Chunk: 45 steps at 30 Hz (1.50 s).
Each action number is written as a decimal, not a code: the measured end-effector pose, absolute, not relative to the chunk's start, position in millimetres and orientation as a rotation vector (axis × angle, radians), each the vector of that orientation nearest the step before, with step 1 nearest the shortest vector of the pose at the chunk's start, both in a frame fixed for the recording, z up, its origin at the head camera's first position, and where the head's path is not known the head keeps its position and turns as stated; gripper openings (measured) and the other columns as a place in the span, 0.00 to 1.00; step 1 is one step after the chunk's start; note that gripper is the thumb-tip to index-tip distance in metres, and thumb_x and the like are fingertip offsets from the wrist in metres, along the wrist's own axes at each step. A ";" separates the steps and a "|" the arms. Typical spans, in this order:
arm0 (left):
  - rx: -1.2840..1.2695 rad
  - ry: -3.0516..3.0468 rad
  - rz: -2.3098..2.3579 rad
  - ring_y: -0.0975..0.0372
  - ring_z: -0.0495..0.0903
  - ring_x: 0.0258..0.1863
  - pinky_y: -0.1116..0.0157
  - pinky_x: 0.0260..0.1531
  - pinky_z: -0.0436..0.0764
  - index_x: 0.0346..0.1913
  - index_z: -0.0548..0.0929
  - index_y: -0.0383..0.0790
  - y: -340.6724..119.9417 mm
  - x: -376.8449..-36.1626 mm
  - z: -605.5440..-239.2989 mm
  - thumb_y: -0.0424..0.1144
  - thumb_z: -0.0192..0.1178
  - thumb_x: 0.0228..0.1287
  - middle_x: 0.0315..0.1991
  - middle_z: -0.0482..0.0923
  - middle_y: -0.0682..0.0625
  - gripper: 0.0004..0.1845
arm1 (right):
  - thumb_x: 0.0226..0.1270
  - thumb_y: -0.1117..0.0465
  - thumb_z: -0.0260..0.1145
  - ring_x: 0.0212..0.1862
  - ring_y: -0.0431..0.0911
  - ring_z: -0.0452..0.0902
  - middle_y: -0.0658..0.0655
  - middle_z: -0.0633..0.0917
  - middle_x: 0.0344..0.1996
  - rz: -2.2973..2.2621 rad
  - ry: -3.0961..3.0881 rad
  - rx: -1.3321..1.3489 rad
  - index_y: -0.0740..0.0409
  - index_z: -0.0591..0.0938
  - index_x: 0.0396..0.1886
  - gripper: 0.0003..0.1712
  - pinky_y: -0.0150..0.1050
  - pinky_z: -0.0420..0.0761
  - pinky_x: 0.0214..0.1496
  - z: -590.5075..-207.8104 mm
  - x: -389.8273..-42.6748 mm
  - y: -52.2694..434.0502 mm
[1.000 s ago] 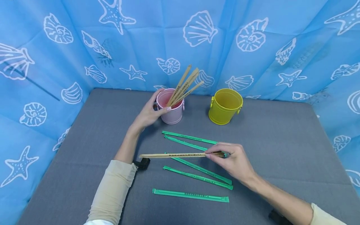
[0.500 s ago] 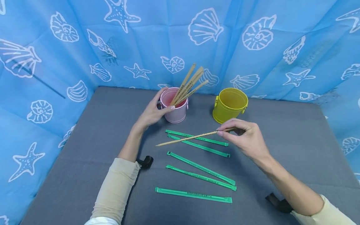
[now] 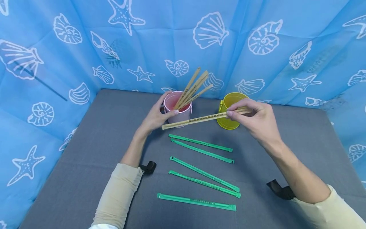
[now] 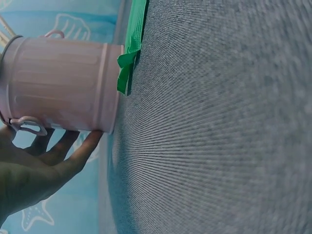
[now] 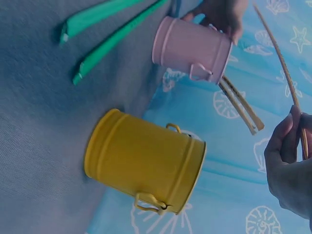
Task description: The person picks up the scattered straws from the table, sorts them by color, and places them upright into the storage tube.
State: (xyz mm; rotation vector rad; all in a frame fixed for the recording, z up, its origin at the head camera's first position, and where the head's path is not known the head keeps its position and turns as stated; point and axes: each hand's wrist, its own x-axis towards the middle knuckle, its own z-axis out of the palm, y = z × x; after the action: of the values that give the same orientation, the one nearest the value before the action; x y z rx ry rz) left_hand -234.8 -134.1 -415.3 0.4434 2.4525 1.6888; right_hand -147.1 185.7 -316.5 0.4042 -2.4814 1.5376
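My left hand holds a small pink metal bucket from its left side, thumb near the rim. In the left wrist view its fingertips touch the bucket wall. Several tan paper-wrapped straws stand in this bucket, leaning right. Between thumb and fingers, my right hand pinches another tan wrapped straw by its right part. That straw is raised, its free end pointing left and overlapping the lower part of the pink bucket in the head view. Behind the right hand stands a yellow bucket, partly hidden there.
Several green wrapped straws lie spread over the grey cloth-covered table, in front of the buckets. A blue curtain with white shell prints hangs behind and at both sides. Black wrist devices show by both sleeves.
My right hand has lifted the tan straw away from above the green straws, towards the buckets. The left hand keeps its hold on the pink bucket, and the head view has shifted slightly.
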 end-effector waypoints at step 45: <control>0.396 2.434 1.698 0.51 0.63 0.70 0.47 0.68 0.61 0.79 0.53 0.47 -131.5 -226.2 -398.3 0.39 0.67 0.65 0.71 0.64 0.41 0.45 | 0.67 0.57 0.69 0.36 0.44 0.84 0.56 0.89 0.37 1.182 -2.712 0.320 0.58 0.88 0.39 0.09 0.35 0.78 0.37 -298.5 -227.4 145.8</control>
State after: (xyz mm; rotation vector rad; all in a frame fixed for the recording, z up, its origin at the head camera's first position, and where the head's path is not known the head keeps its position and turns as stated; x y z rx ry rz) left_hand -226.2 -131.5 -398.3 0.3958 2.4335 1.6980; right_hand -227.4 145.8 -298.5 0.3204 -2.7120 1.1815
